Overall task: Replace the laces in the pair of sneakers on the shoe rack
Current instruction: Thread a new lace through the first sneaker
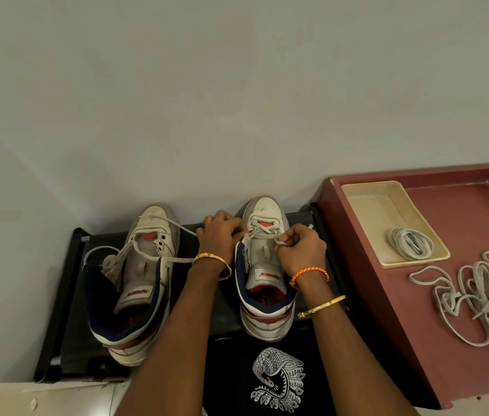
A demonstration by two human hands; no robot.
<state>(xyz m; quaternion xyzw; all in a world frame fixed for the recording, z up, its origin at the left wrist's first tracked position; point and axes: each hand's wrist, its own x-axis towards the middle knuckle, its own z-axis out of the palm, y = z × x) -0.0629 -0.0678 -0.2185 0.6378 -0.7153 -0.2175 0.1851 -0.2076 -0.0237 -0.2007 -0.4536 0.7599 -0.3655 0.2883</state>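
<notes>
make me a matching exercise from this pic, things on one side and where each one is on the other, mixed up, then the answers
Things
1. coiled lace
2. loose laces
3. right hand
4. left sneaker

Places
A. pinching the lace on the right sneaker
B. inside the cream tray
C. on the black shoe rack, half unlaced
D. spread on the maroon surface

Pairs: 1-B, 2-D, 3-A, 4-C

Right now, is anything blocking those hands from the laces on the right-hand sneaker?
Nothing visible. The left hand and right hand already pinch the lace on the right sneaker.
</notes>
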